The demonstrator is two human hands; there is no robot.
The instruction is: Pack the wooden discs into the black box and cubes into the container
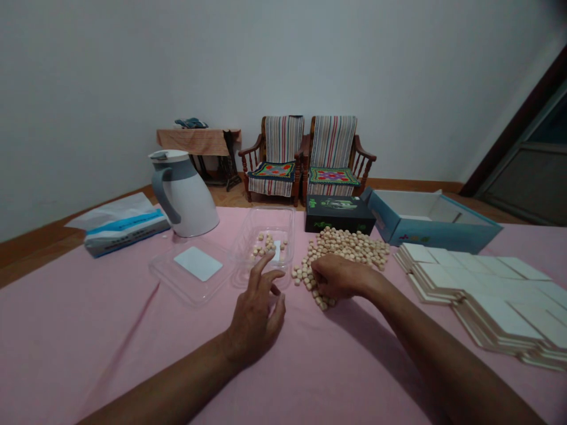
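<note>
Touching tan pcs (349, 245): R hand (334, 276) curled, grip unclear | L hand (257, 316) spread, nr clr tub (270, 217)

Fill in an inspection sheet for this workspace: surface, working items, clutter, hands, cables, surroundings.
Surface: pink cloth, creased at left.
Working items: small pale pieces in a loose pile; some more in the clear container; clear lid lies left of it.
Clutter: jug, tissue pack, black box, blue box, stacked white tiles.
Hands: left hand open at the container's near side, contact unclear; right hand curled at the pile, grip hidden.
Cables: nothing seen.
Surroundings: two chairs, a cloth-covered side table, pale wall.
</note>
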